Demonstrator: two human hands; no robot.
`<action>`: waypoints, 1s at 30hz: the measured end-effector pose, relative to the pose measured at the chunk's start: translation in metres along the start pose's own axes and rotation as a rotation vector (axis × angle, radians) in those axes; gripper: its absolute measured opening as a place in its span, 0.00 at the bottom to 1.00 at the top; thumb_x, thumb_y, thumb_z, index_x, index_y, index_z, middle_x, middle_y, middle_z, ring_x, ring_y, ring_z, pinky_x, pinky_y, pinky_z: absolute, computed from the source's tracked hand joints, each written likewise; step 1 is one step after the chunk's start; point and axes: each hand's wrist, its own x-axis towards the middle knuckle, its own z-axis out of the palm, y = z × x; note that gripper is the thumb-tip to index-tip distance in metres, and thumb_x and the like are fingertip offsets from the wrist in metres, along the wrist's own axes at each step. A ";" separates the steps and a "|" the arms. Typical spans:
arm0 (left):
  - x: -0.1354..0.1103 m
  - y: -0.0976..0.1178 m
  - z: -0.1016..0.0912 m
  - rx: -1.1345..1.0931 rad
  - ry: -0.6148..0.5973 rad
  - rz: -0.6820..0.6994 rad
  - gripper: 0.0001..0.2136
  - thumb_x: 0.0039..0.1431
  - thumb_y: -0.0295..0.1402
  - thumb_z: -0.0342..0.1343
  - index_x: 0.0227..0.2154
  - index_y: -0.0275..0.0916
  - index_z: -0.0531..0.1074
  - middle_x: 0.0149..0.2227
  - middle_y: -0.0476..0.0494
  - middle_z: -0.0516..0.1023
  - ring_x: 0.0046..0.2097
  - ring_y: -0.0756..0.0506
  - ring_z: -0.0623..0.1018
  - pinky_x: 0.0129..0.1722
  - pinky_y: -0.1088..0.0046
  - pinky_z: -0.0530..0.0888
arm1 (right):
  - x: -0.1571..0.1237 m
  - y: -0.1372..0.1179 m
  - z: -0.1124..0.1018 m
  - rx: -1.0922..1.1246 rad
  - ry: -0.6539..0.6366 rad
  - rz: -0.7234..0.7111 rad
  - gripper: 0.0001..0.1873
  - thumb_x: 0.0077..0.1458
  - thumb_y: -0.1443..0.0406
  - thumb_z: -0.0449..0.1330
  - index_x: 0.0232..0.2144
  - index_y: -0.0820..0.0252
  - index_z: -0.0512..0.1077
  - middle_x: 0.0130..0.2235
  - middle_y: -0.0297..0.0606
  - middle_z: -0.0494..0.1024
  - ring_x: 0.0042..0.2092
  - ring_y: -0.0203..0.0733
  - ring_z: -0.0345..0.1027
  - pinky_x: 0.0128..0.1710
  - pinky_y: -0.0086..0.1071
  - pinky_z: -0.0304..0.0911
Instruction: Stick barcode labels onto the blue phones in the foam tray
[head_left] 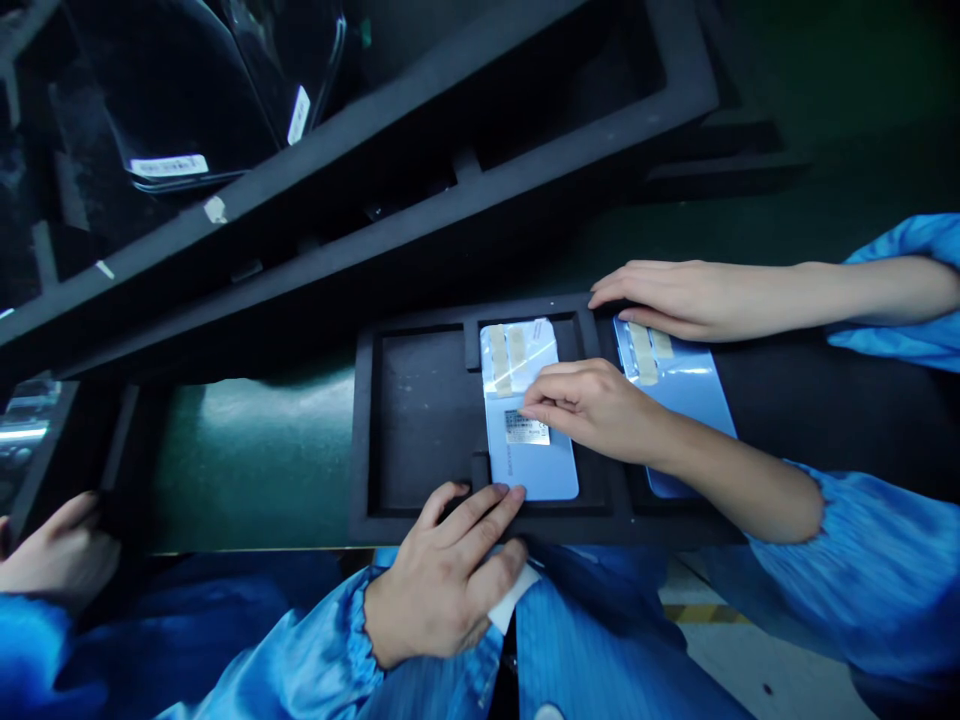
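A light-blue phone back (529, 475) lies in a compartment of a black foam tray (362, 430), under clear film with beige strips across its upper part. My left hand (454, 575) rests palm down at the tray's near edge. Its outstretched fingertips touch the lower edge of the phone back, and a white piece of paper (514, 602) sticks out beneath its thumb. My right hand (592, 408) is closed, its pinched fingertips on a printed silver label (527, 430) on the phone back. Whatever lies under those fingertips is hidden.
A second blue phone back (694, 400) lies to the right, partly behind my right forearm; a co-worker's hand (675, 295) reaches over its top. Another person's hand (64, 550) is at far left. Large black foam trays (420, 225) slant behind, with dark bagged panels (180, 90).
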 end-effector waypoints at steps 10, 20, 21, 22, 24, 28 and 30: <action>0.001 0.000 0.000 -0.010 0.014 0.002 0.18 0.63 0.30 0.35 0.41 0.33 0.70 0.54 0.28 0.69 0.55 0.35 0.68 0.49 0.55 0.57 | -0.001 0.000 0.000 -0.018 0.009 -0.011 0.07 0.58 0.69 0.58 0.27 0.66 0.72 0.27 0.31 0.70 0.29 0.29 0.61 0.31 0.24 0.53; 0.001 0.000 -0.001 -0.005 0.006 0.004 0.17 0.62 0.30 0.36 0.41 0.33 0.70 0.54 0.28 0.68 0.55 0.36 0.68 0.50 0.56 0.57 | -0.001 0.001 0.001 -0.027 0.017 -0.040 0.08 0.58 0.70 0.58 0.26 0.65 0.71 0.27 0.30 0.69 0.29 0.28 0.61 0.30 0.24 0.54; 0.001 0.000 -0.001 -0.007 0.009 0.003 0.17 0.62 0.30 0.36 0.41 0.33 0.70 0.54 0.28 0.68 0.54 0.35 0.68 0.50 0.55 0.57 | -0.001 0.001 0.001 -0.027 0.018 -0.041 0.08 0.58 0.70 0.58 0.27 0.65 0.71 0.27 0.31 0.69 0.29 0.28 0.61 0.30 0.24 0.54; 0.001 0.000 -0.001 -0.009 0.012 0.004 0.17 0.62 0.30 0.36 0.41 0.32 0.70 0.54 0.27 0.68 0.54 0.35 0.68 0.50 0.55 0.57 | -0.001 0.000 0.001 -0.027 0.020 -0.042 0.08 0.58 0.70 0.57 0.27 0.65 0.71 0.27 0.31 0.70 0.29 0.29 0.61 0.30 0.24 0.54; 0.001 0.000 0.000 -0.011 0.020 0.009 0.18 0.63 0.30 0.35 0.41 0.32 0.70 0.54 0.27 0.69 0.55 0.34 0.68 0.49 0.54 0.57 | -0.001 0.000 0.002 -0.027 0.024 -0.043 0.07 0.58 0.70 0.57 0.27 0.65 0.71 0.28 0.31 0.70 0.29 0.29 0.62 0.30 0.24 0.55; 0.001 -0.001 0.001 0.000 0.020 0.012 0.19 0.63 0.31 0.34 0.41 0.33 0.70 0.54 0.27 0.69 0.55 0.34 0.68 0.49 0.55 0.57 | -0.003 0.001 0.002 -0.032 0.024 -0.057 0.07 0.58 0.71 0.57 0.28 0.65 0.72 0.28 0.32 0.70 0.30 0.30 0.62 0.31 0.25 0.55; 0.000 -0.001 0.001 0.006 0.020 0.008 0.18 0.63 0.32 0.34 0.41 0.33 0.70 0.54 0.28 0.69 0.54 0.34 0.68 0.49 0.54 0.57 | -0.003 0.001 0.002 -0.039 0.021 -0.062 0.07 0.58 0.70 0.57 0.28 0.66 0.72 0.28 0.33 0.70 0.31 0.30 0.63 0.31 0.25 0.56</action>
